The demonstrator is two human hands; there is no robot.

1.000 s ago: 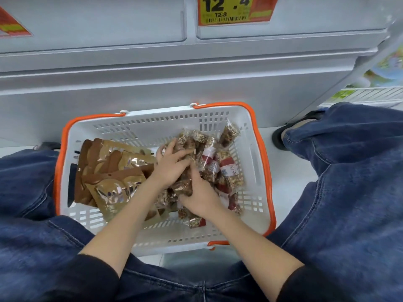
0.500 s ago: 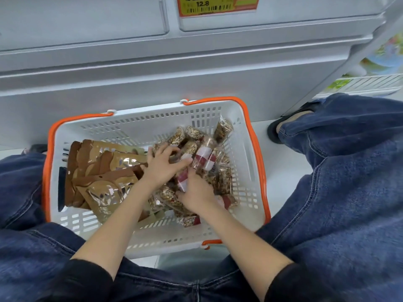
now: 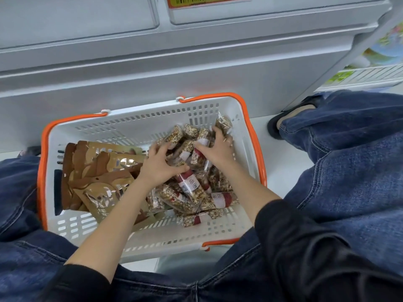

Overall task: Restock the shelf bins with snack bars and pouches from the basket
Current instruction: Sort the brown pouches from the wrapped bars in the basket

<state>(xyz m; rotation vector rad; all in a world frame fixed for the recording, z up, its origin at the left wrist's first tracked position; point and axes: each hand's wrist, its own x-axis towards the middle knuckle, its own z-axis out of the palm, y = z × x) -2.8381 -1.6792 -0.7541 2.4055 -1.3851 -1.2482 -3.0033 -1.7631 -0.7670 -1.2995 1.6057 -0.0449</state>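
Head view: your left hand [image 3: 160, 165] and right hand [image 3: 216, 149] had spread apart since a second before, each curling around snack bars [image 3: 189, 186] piled in the basket [image 3: 139, 125], gathering a bundle.

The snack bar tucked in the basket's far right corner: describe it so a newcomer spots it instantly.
Find the white basket with the orange rim. In its far right corner one clear-wrapped snack bar leans against the wall, above the right hand, apart from the heap.
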